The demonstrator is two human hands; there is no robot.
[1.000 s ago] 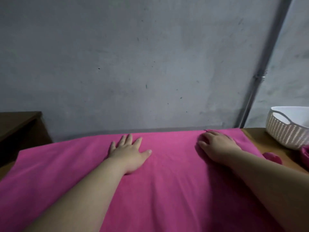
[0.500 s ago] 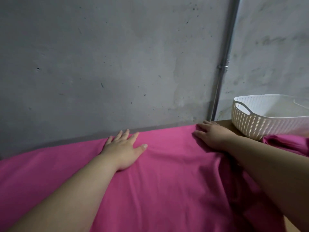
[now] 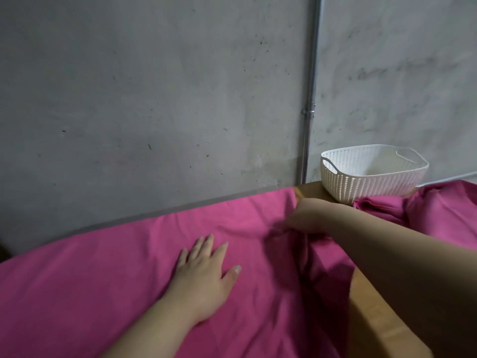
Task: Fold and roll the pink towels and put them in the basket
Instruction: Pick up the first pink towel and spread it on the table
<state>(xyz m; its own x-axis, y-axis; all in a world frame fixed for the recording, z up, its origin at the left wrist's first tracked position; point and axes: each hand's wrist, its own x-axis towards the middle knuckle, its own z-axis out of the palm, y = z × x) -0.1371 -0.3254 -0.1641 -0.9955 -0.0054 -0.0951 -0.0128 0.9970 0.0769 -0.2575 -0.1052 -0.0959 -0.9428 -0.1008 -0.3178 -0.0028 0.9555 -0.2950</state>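
Observation:
A large pink towel (image 3: 108,275) lies spread over the wooden table (image 3: 366,303). My left hand (image 3: 206,275) rests flat on the towel's middle, fingers apart. My right hand (image 3: 307,215) is closed on the towel's right edge, and the cloth bunches into folds below it. A white perforated basket (image 3: 371,177) stands at the back right against the wall; nothing shows inside it. More pink towels (image 3: 444,210) lie crumpled in front of and to the right of the basket.
A grey concrete wall (image 3: 154,99) runs right behind the table. A metal pipe (image 3: 311,99) goes down the wall just left of the basket. Bare wood shows at the lower right between the towels.
The view swung to the right, bringing the whole basket into sight. My right hand went from lying flat at the towel's corner to gripping its edge and drawing it inward. The left hand stayed flat.

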